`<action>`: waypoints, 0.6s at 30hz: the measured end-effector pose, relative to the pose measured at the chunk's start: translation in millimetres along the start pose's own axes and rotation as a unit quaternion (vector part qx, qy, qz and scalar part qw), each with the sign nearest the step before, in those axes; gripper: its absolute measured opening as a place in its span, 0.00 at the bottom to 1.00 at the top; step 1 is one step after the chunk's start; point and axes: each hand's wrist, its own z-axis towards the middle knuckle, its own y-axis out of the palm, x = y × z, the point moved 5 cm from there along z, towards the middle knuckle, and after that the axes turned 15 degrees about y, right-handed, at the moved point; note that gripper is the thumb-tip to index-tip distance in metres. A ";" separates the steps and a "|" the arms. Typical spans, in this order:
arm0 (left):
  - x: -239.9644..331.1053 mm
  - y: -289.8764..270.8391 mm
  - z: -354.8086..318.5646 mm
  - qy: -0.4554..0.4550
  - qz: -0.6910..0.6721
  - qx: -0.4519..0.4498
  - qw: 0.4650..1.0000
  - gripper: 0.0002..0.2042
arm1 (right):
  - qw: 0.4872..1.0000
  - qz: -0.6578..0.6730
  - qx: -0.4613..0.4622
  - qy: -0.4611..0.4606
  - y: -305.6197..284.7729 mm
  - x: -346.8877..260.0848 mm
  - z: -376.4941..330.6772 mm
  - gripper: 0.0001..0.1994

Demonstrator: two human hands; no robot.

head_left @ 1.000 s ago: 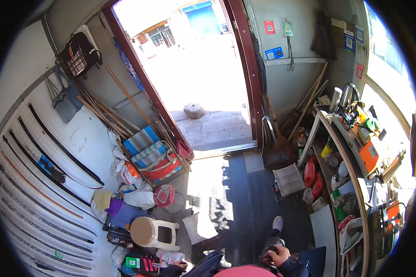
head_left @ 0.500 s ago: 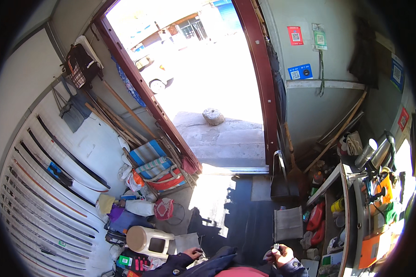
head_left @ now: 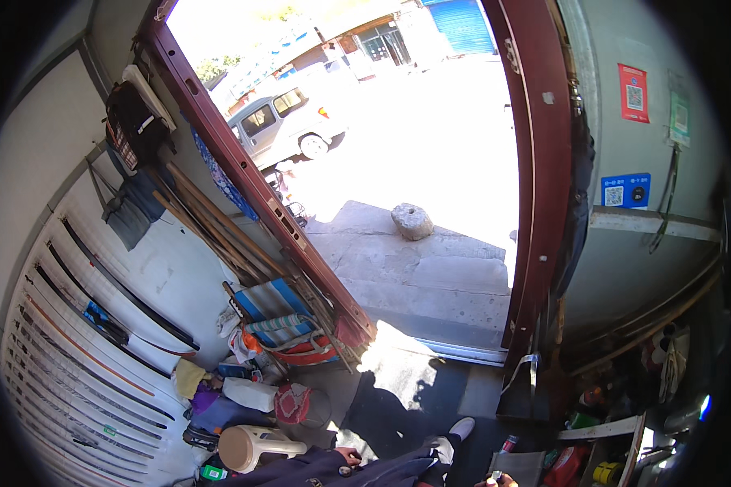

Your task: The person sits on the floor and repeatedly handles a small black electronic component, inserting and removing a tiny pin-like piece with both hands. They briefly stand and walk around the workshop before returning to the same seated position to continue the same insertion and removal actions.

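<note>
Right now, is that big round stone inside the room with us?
No, the stone sits on the grey paving outside, beyond the door sill.

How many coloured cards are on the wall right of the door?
3: a red card, a green card to its right, and a blue card below both. Others may be hidden.

The person wore a dark navy jacket at six o'clock, with a round, paler button near the cuff of the left sleeve. At five o'clock showed a whitish shoe with a rounded toe. The left hand was bare.
</note>
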 end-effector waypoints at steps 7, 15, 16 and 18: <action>108.9 -176.2 137.3 0.115 -0.088 0.089 0.985 0.17 | 0.999 0.021 0.035 0.024 48.9 -75.6 64.2 0.10; 119.6 -193.7 213.2 0.142 -0.011 0.029 0.989 0.18 | 0.999 -0.010 0.016 0.030 45.9 -99.2 113.6 0.12; 114.5 -187.6 218.4 0.141 -0.001 0.010 0.990 0.18 | 0.999 -0.008 0.022 0.030 44.3 -99.9 114.3 0.13; 105.0 -181.8 228.6 0.148 0.003 -0.012 0.989 0.22 | 0.999 0.023 0.002 0.030 45.1 -102.2 113.2 0.12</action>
